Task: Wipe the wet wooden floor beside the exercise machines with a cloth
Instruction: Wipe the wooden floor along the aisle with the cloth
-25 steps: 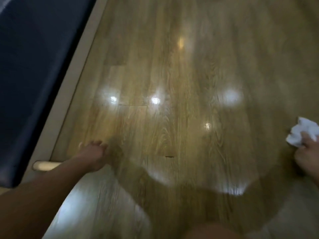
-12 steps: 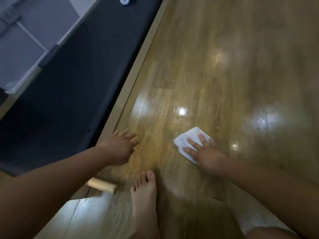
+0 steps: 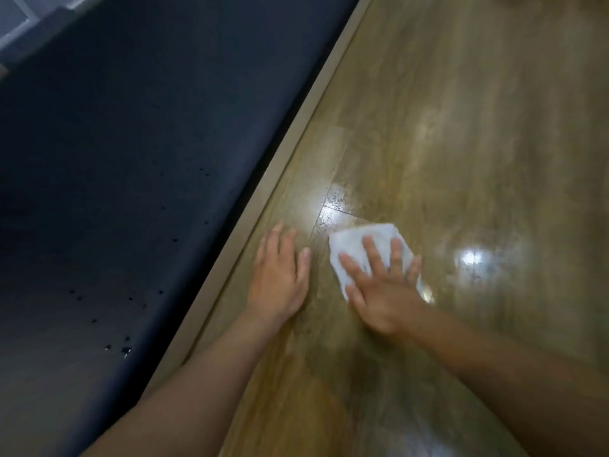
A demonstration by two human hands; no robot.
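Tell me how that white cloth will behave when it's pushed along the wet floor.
The white cloth looks soft and floppy, its edges crumpled under the right hand, so it will probably bunch. On the glossy wooden floor it should slide easily.

My right hand lies flat on the cloth on the floor; left hand just beside it, mat further left.

2 hands, 1 white cloth, 1 dark mat
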